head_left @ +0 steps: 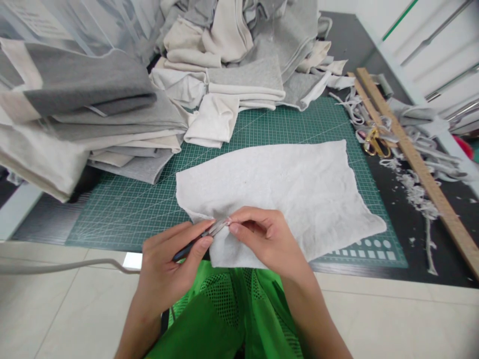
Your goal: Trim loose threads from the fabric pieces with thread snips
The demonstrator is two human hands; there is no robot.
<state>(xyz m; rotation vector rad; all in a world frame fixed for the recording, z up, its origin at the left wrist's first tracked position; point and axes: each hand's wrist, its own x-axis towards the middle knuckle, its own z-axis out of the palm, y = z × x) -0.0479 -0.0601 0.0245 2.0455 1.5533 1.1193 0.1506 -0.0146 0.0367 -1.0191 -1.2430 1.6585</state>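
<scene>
My left hand (174,257) is closed around a small dark-handled tool (216,228) with a slim metal end; its exact kind does not show clearly. The metal end points right, over the near left edge of a pale grey piece of fabric (284,184). Thumb and forefinger of my right hand (264,234) are pinched together right at the tool's tip. Whatever lies between those fingertips is too small to name. The fabric lies spread on a green cutting mat (299,119), with its near edge hanging slightly over the table's front.
Folded grey and cream fabrics (123,114) are stacked at the left, with a larger heap (243,50) behind. On the right are a long wooden ruler (415,159), gold-handled scissors (374,142) and fabric scraps (415,192). A grey cable (75,265) runs at lower left.
</scene>
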